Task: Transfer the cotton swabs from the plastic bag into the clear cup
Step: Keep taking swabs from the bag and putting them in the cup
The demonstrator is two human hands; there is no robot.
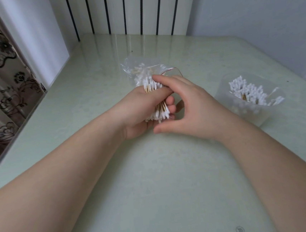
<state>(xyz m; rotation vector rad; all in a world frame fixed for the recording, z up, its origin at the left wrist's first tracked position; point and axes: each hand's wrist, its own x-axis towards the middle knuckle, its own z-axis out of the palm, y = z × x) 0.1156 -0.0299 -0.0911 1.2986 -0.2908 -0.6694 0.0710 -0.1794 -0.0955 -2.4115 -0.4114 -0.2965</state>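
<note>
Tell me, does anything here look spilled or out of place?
Nothing is spilled on the table. The only untidy bit is in the clear cup: a few cotton swabs lean out over its right rim instead of standing with the rest.

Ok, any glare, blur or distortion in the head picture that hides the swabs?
Head view: soft, even light, only faint shadows. The glossy table mirrors the striped panel along its far edge. Wide-angle bending shows at the borders. The cotton swabs in the left hand are readable; the clear cup looks hazy.
</note>
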